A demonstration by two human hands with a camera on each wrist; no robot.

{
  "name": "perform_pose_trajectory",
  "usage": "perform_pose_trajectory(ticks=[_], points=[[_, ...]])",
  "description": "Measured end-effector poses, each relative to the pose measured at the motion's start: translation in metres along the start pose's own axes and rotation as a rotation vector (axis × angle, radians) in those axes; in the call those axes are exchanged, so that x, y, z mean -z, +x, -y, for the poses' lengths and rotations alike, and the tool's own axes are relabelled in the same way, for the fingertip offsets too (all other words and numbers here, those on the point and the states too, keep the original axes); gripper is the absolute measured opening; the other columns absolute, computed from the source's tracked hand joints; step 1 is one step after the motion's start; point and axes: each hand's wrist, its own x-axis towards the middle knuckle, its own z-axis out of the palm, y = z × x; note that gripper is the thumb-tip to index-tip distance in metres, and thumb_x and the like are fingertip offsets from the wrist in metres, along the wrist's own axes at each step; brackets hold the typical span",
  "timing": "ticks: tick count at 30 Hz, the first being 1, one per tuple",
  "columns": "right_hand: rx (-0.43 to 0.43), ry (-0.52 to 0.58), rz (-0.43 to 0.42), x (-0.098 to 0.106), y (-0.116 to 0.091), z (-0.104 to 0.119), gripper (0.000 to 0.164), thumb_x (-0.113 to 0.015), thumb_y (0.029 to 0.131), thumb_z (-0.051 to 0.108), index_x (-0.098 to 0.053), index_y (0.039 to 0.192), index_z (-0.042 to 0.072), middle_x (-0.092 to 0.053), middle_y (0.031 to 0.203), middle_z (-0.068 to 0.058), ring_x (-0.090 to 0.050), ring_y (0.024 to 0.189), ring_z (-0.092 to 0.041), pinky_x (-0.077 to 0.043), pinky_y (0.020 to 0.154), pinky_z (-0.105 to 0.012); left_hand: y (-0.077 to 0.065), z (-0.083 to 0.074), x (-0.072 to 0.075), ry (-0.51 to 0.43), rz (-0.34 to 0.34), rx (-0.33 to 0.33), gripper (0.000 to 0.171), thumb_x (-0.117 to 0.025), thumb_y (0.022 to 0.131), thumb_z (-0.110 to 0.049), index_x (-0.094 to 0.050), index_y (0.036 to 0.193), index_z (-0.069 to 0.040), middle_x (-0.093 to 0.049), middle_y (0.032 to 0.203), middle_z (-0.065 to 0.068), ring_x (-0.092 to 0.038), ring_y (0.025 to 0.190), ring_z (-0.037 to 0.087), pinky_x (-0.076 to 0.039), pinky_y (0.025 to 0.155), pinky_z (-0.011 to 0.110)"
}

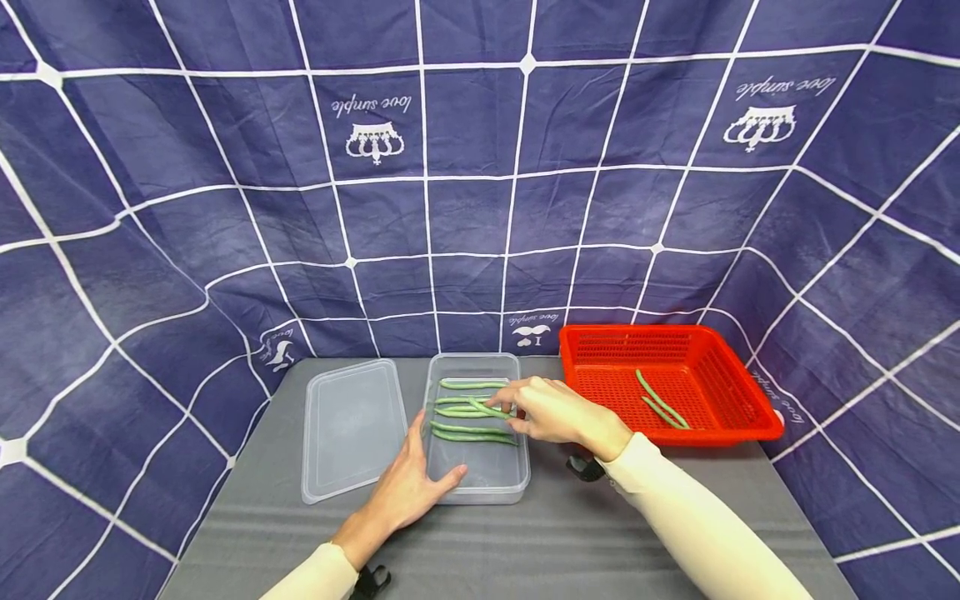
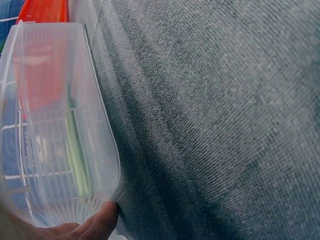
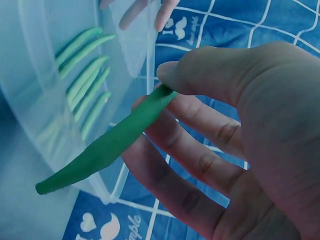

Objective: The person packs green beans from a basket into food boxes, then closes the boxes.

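Note:
A green bean (image 3: 105, 140) is pinched between the thumb and fingers of my right hand (image 1: 558, 410), above a clear plastic container (image 1: 480, 475). Several more green beans (image 1: 472, 433) lie crosswise on the container's floor, roughly side by side. My left hand (image 1: 405, 483) touches the container's near left corner, its fingers along the left wall and its thumb stretched over the front part. In the left wrist view, fingertips (image 2: 102, 220) rest against the container's end, and one bean shows through the wall.
To the right stands a red plastic basket (image 1: 750, 417) holding a few green beans (image 1: 660, 400). A translucent lid (image 1: 352, 433) lies left of the container on the grey cloth (image 1: 585, 550). A blue checked curtain (image 1: 472, 217) closes off the back and both sides.

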Motion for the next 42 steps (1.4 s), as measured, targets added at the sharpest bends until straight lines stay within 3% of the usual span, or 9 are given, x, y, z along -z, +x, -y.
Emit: perform_pose_trajectory(ticks=[9, 20, 31, 42], points=[[0.05, 0.059, 0.016, -0.007, 0.02, 0.011, 0.044, -0.078, 0.102, 0.006, -0.083, 0.144, 0.022, -0.086, 0.117, 0.002, -0.08, 0.091, -0.003, -0.064, 0.074, -0.032, 0.002, 0.001, 0.002, -0.022, 0.029, 0.024, 0.131, -0.087, 0.097, -0.069, -0.013, 0.185, -0.005, -0.045, 0.179, 0.036, -0.061, 0.156, 0.055, -0.058, 0.116, 0.07], [0.056, 0.075, 0.013, -0.016, 0.034, 0.019, 0.043, -0.078, 0.102, 0.005, -0.084, 0.141, 0.021, -0.086, 0.114, 0.004, -0.079, 0.091, -0.004, -0.064, 0.078, -0.03, 0.002, 0.002, 0.003, -0.044, 0.072, 0.03, 0.14, -0.085, 0.094, -0.077, -0.008, 0.186, -0.004, -0.037, 0.184, 0.036, -0.054, 0.163, 0.055, -0.054, 0.123, 0.071], [0.085, 0.064, 0.021, -0.032, 0.049, 0.018, 0.04, -0.084, 0.1, 0.009, -0.085, 0.14, 0.018, -0.085, 0.108, 0.005, -0.076, 0.087, -0.002, -0.061, 0.083, -0.022, 0.002, 0.003, 0.001, -0.044, 0.055, 0.028, 0.14, -0.085, 0.093, -0.078, -0.01, 0.186, -0.004, -0.038, 0.185, 0.034, -0.057, 0.16, 0.054, -0.055, 0.123, 0.07], [0.058, 0.05, 0.065, -0.042, 0.057, 0.018, 0.04, -0.083, 0.102, 0.012, -0.084, 0.14, 0.022, -0.084, 0.107, 0.007, -0.082, 0.093, -0.01, -0.063, 0.085, -0.03, 0.002, 0.003, 0.002, -0.047, 0.065, 0.044, 0.14, -0.085, 0.093, -0.079, -0.01, 0.186, -0.005, -0.036, 0.186, 0.033, -0.056, 0.161, 0.054, -0.055, 0.122, 0.07]])
